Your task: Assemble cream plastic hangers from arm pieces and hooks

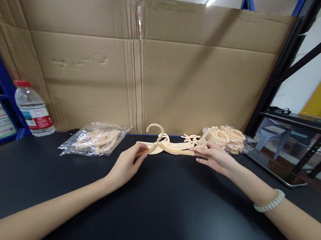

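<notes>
Your left hand (pixel 125 166) pinches one end of the cream hanger (pixel 169 147) and your right hand (pixel 215 158) grips the other. It lies left to right just above the black table (pixel 151 207), hook (pixel 156 129) pointing away toward the cardboard wall (pixel 182 72).

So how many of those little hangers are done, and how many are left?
One sealed bag of hangers lies at the left, so that much looks finished. Right now the left hand and right hand hold a stack of cream hangers by its ends. A loose pile of hangers on plastic at the right is still unpacked. An exact count isn't possible.
</notes>
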`<state>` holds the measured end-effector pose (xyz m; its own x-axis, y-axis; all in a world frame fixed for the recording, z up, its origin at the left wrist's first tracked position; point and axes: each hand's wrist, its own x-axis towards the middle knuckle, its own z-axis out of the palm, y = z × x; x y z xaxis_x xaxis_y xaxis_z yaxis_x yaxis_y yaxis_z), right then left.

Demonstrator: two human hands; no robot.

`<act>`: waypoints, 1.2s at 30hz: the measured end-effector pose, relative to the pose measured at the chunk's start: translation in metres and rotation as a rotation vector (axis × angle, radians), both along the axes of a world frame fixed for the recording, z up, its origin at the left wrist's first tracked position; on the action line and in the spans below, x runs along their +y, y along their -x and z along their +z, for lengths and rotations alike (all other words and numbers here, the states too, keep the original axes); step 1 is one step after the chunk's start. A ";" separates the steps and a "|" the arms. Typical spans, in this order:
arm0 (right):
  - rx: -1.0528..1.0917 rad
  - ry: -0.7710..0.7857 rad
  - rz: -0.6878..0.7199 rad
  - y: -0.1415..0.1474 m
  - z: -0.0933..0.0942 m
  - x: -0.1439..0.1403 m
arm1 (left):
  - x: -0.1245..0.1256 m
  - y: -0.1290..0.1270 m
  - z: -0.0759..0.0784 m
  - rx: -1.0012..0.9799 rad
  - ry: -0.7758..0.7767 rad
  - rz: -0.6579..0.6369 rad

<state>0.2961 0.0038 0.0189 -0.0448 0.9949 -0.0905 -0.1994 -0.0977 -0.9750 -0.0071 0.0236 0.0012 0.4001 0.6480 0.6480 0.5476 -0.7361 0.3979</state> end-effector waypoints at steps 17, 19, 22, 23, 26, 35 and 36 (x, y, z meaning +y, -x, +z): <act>0.034 0.028 0.086 -0.004 0.001 0.002 | 0.001 0.001 -0.001 -0.016 0.010 -0.005; 0.041 0.025 0.098 -0.003 0.001 0.001 | 0.000 0.001 -0.001 -0.013 0.006 -0.003; 0.026 0.017 0.121 -0.004 0.000 0.001 | 0.000 0.002 -0.001 -0.004 -0.003 0.004; 0.018 0.013 0.127 -0.004 0.000 0.001 | 0.000 0.002 -0.001 -0.002 -0.005 0.005; -0.004 -0.016 0.125 -0.004 -0.001 0.001 | 0.000 0.002 -0.001 0.001 -0.003 0.006; -0.026 -0.194 0.087 0.004 -0.002 -0.001 | 0.001 0.003 -0.003 -0.051 0.018 -0.017; -0.025 -0.209 0.098 0.006 -0.002 -0.002 | 0.001 0.002 -0.003 -0.055 0.023 -0.028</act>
<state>0.2897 0.0019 0.0165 -0.1428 0.9831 0.1144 -0.1746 0.0887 -0.9806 -0.0092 0.0242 -0.0016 0.3825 0.6519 0.6548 0.5035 -0.7412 0.4439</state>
